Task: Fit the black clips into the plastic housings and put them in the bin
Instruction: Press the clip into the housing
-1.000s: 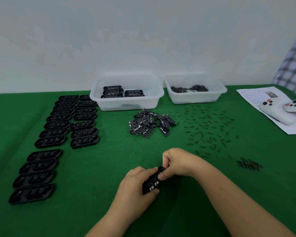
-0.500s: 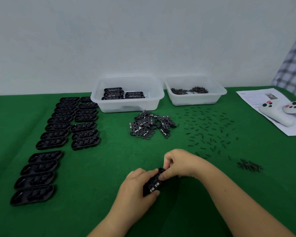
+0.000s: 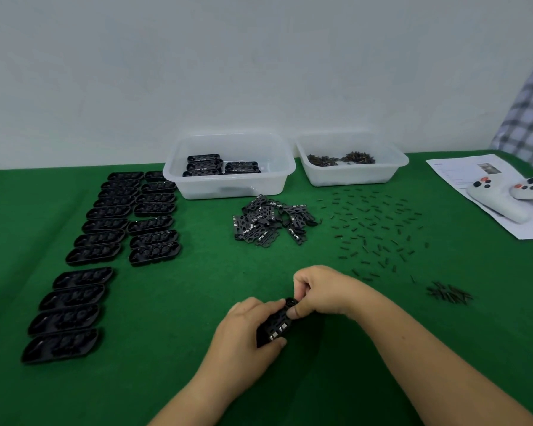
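Nearest me, both hands meet low over the green table (image 3: 173, 348). The left hand (image 3: 243, 333) curls round a black housing (image 3: 274, 327), thumb under its near end, and the piece sits tilted, its far end raised. It is a long, rounded shell, matt black, with an openwork clip seated in it and small silvery contacts showing along one edge. The right hand (image 3: 323, 290) pinches the far tip of the housing between thumb and bent forefinger, the other fingers folded in. To the left lie the empty housings (image 3: 105, 238), shallow black trays in two columns, with four more set apart nearer me. Further back in the middle is a loose heap of clips (image 3: 271, 222), flat, black and pierced, with silver tabs. To its right small dark pins (image 3: 373, 229) are scattered, and a tight little bundle of them lies at the near right. Against the wall stand two clear tubs: the bin (image 3: 228, 186) holds a few finished housings, and the second tub (image 3: 351, 176) holds small dark parts. At far right two white controllers (image 3: 505, 201) rest on a printed sheet (image 3: 462, 173).
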